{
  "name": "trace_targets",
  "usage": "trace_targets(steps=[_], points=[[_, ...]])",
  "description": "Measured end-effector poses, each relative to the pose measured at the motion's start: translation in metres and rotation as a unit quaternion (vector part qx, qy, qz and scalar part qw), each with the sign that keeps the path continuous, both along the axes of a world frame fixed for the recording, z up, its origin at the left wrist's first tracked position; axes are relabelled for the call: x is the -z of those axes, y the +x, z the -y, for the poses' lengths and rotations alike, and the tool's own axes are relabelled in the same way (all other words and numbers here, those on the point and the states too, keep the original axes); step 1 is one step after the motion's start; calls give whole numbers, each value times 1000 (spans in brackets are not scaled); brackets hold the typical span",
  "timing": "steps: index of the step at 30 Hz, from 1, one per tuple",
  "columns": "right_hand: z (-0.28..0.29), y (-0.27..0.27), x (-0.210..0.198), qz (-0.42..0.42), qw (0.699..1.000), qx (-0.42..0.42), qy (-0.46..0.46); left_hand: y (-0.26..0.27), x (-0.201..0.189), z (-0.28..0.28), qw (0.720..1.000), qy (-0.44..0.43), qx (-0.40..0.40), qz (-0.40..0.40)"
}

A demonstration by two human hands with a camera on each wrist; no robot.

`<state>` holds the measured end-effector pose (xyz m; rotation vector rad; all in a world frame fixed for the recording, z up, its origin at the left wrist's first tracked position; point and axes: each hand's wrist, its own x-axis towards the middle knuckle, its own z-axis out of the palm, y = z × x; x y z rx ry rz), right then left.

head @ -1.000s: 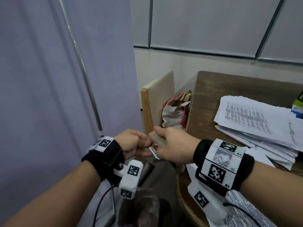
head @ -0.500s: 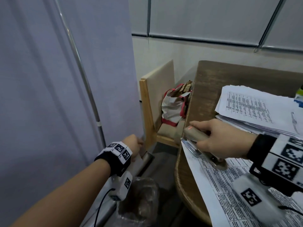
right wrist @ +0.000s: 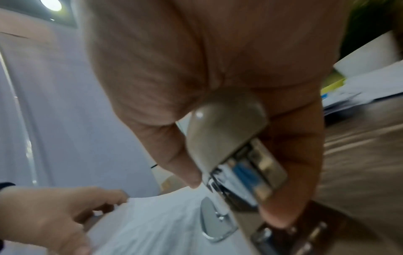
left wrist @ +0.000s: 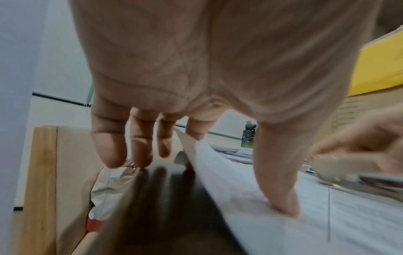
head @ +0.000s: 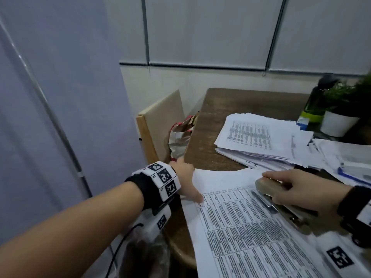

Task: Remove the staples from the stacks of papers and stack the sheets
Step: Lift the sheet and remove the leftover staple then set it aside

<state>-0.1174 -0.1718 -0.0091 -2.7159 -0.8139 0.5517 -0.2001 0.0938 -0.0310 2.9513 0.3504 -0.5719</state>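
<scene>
The printed sheet (head: 251,227) lay flat at the near edge of the wooden table (head: 220,117), its left margin overhanging the rounded rim. On its upper right part sat the beige stapler (head: 281,199), metal tongue pointing toward the sheet's top left corner. The right hand (head: 301,191) was wrapped around the stapler's body, fingers along the top and thumb underneath, as the right wrist view showed. The left hand (head: 186,181) was spread, thumb pressing down on the sheet's left edge while the other fingers hung straight beyond the table rim, holding nothing. No staple could be made out on the sheet. To do this step well, the left thumb probably needed to pin the paper close to the corner, so the tongue could slide under any staple without tearing or dragging the page. Behind lay the loose stack of papers (head: 261,137), and further back a potted plant (head: 341,109) and a bottle (head: 313,105).
</scene>
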Motion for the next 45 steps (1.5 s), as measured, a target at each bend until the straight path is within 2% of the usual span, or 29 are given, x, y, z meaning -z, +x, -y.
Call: trace_targets(steps=[3, 7, 10, 12, 14, 15, 18, 20, 22, 23, 24, 25, 26, 27, 28, 29, 30, 31, 33, 34, 35, 38, 40, 42, 43, 45], points=[[46, 8, 3, 1, 998, 62, 12, 11, -5, 13, 1000, -5, 1, -4], [77, 40, 2, 17, 988, 153, -7, 23, -9, 32, 997, -35, -13, 72], [96, 84, 0, 145, 967, 208, -24, 34, -25, 47, 987, -84, -15, 138], [107, 102, -16, 192, 950, 242, -52, 42, -37, 54, 974, -126, -25, 185], [127, 131, -21, 193, 944, 237, -121, 51, -48, 59, 959, -165, -41, 227], [139, 148, -15, 164, 946, 234, -151, 55, -52, 60, 953, -175, -48, 242], [181, 205, 25, 129, 942, 210, -228, 65, -63, 65, 939, -199, -53, 274], [188, 216, 34, 152, 938, 233, -205, 68, -68, 66, 936, -206, -51, 281], [175, 184, 9, 178, 934, 255, -175, 70, -72, 68, 931, -218, -49, 290], [176, 180, 2, 186, 939, 268, -111, 70, -75, 68, 928, -226, -46, 292], [172, 166, -11, 191, 938, 289, 5, 70, -78, 68, 926, -236, -46, 291], [173, 161, -21, 177, 919, 318, 153, 71, -81, 66, 922, -253, -46, 290], [172, 154, -30, 137, 871, 334, 334, 71, -83, 64, 915, -275, -49, 291], [168, 140, -44, 67, 804, 331, 490, 70, -86, 61, 905, -304, -56, 292], [166, 129, -53, -18, 721, 309, 620, 70, -88, 59, 892, -336, -63, 296], [163, 116, -66, -91, 649, 277, 703, 69, -89, 56, 880, -361, -70, 301], [160, 105, -74, -146, 605, 251, 742, 69, -91, 54, 868, -386, -76, 305], [158, 93, -81, -188, 573, 227, 764, 68, -93, 53, 855, -408, -78, 311], [147, 68, -90, -224, 557, 208, 772, 62, -101, 56, 826, -457, -82, 320], [141, 56, -91, -225, 565, 213, 765, 59, -105, 57, 807, -487, -90, 323], [134, 44, -88, -221, 586, 214, 749, 55, -109, 57, 788, -514, -94, 325], [112, 15, -69, -214, 695, 147, 670, 44, -114, 50, 734, -587, -66, 336], [97, 2, -54, -245, 750, 80, 609, 37, -116, 47, 706, -615, -56, 347], [84, -2, -44, -249, 804, 52, 537, 30, -118, 50, 670, -646, -60, 362], [79, -1, -42, -238, 819, 49, 519, 28, -118, 50, 654, -657, -73, 369], [74, 5, -47, -216, 815, 63, 534, 24, -114, 48, 645, -650, -84, 392]])
